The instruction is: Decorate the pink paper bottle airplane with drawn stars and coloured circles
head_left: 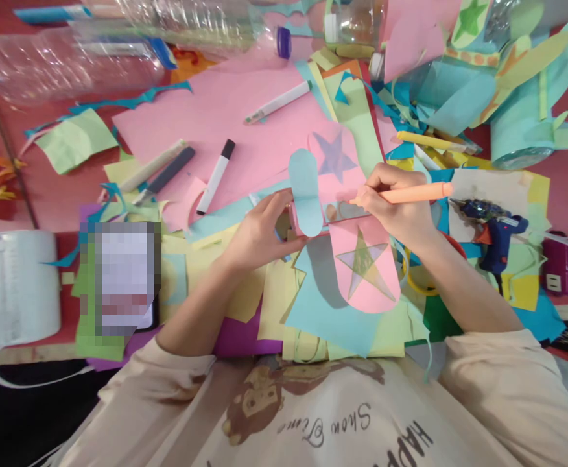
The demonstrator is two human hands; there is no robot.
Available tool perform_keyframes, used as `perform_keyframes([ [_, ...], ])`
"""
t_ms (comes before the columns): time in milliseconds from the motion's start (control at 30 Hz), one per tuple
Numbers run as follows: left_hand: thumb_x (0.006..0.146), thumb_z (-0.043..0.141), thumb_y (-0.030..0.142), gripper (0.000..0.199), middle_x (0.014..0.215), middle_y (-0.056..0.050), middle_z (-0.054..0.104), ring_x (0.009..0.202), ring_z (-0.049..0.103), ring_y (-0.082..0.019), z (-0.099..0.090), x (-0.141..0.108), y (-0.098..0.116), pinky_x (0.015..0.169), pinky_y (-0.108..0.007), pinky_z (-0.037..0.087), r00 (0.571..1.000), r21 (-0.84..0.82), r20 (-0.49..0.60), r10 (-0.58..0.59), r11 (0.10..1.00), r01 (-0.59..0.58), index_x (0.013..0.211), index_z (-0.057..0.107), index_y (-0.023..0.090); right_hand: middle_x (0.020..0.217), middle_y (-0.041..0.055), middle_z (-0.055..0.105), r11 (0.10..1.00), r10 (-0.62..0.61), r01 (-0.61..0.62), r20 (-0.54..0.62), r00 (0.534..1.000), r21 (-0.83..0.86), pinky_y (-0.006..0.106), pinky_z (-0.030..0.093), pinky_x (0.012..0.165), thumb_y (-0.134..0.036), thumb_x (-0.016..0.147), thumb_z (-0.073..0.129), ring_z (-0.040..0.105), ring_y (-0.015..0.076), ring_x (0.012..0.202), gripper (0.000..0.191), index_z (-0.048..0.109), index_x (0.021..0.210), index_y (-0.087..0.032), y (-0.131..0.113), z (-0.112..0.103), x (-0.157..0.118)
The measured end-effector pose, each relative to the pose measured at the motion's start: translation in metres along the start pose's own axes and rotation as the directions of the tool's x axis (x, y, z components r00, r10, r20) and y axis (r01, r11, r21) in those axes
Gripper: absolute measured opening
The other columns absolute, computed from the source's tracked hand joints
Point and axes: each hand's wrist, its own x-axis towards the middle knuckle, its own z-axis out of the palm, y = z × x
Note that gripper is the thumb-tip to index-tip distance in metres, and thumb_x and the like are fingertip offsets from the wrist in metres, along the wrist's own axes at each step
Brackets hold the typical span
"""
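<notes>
An orange marker (417, 192) is gripped in my right hand (393, 201), its tip touching or just above a pink paper craft between my hands. My left hand (267, 230) closes around the craft's left end, by a light-blue rounded paper piece (305, 191). Behind, a pink flap (355, 146) carries a purple-grey star. Toward me hangs another pink flap (381, 285) with a green-yellow star. The middle of the craft shows brownish spots, partly hidden by my right fingers.
A blue glue gun (498, 243) rests at the right on paper. Clear plastic bottles (65, 65) lie along the back. A blurred phone (126, 279) and a white roll-like object (17, 287) sit left. Markers, including a black-capped one (216, 177), and paper scraps surround my hands.
</notes>
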Motion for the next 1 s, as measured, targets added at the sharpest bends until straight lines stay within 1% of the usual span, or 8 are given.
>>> perform_keyframes([
  [233,0.067,0.074,0.017,0.060,0.107,-0.006,0.065,0.092,0.066,-0.019,0.0007,0.0002,-0.0020,0.074,-0.026,0.054,0.999,-0.006,-0.014,0.039,0.999,-0.039,0.122,0.050,0.019,0.050,-0.0041,0.045,1.000,-0.022,0.022,0.003,1.000,0.009,0.029,0.029,0.043,-0.024,0.083,0.061,0.040,0.0093,0.047,0.036,0.040,0.054,-0.022,0.0021,-0.0006,0.0000],
  [367,0.068,0.074,0.017,0.059,0.106,-0.007,0.066,0.091,0.066,-0.019,0.0004,0.0004,-0.0016,0.075,-0.027,0.053,1.000,0.004,-0.009,0.028,1.000,-0.028,0.121,0.050,0.018,0.049,-0.0042,0.044,1.000,-0.024,0.024,0.019,1.000,0.016,0.030,0.029,0.043,-0.022,0.082,0.061,0.038,0.0094,0.047,0.036,0.040,0.053,-0.022,0.0021,-0.0016,-0.0002],
  [533,0.067,0.073,0.018,0.057,0.102,-0.005,0.066,0.086,0.066,-0.017,0.0002,0.0005,-0.0004,0.071,-0.026,0.054,1.000,-0.001,-0.009,0.010,1.000,-0.010,0.120,0.050,0.018,0.048,-0.0047,0.040,0.999,-0.021,0.020,0.039,0.999,0.029,0.028,0.029,0.043,-0.014,0.080,0.059,0.038,0.0090,0.046,0.035,0.038,0.052,-0.021,0.0003,-0.0023,-0.0015],
  [667,0.067,0.074,0.017,0.056,0.100,-0.005,0.065,0.083,0.065,-0.016,0.0006,0.0004,-0.0011,0.071,-0.027,0.053,1.000,-0.009,-0.007,0.013,1.000,-0.013,0.118,0.051,0.018,0.048,-0.0049,0.041,0.999,-0.016,0.014,0.064,0.998,0.039,0.027,0.028,0.043,-0.011,0.077,0.058,0.038,0.0089,0.046,0.034,0.036,0.052,-0.021,0.0003,-0.0021,-0.0021],
  [867,0.068,0.073,0.018,0.053,0.098,-0.005,0.065,0.085,0.064,-0.018,-0.0005,0.0009,0.0000,0.072,-0.028,0.053,0.999,0.023,-0.022,0.042,0.999,-0.041,0.117,0.052,0.018,0.047,-0.0058,0.040,0.999,-0.019,0.016,0.084,0.996,0.033,0.025,0.028,0.042,-0.010,0.076,0.058,0.037,0.0072,0.046,0.033,0.037,0.052,-0.020,0.0001,-0.0012,-0.0026],
  [1000,0.067,0.074,0.016,0.056,0.102,-0.006,0.065,0.092,0.065,-0.020,-0.0003,0.0013,0.0013,0.077,-0.030,0.053,0.999,0.023,-0.013,0.035,0.999,-0.035,0.118,0.051,0.018,0.047,-0.0060,0.041,1.000,-0.021,0.020,0.083,0.996,0.013,0.025,0.028,0.042,-0.011,0.074,0.059,0.037,0.0074,0.046,0.031,0.040,0.052,-0.020,-0.0001,-0.0006,-0.0034],
])
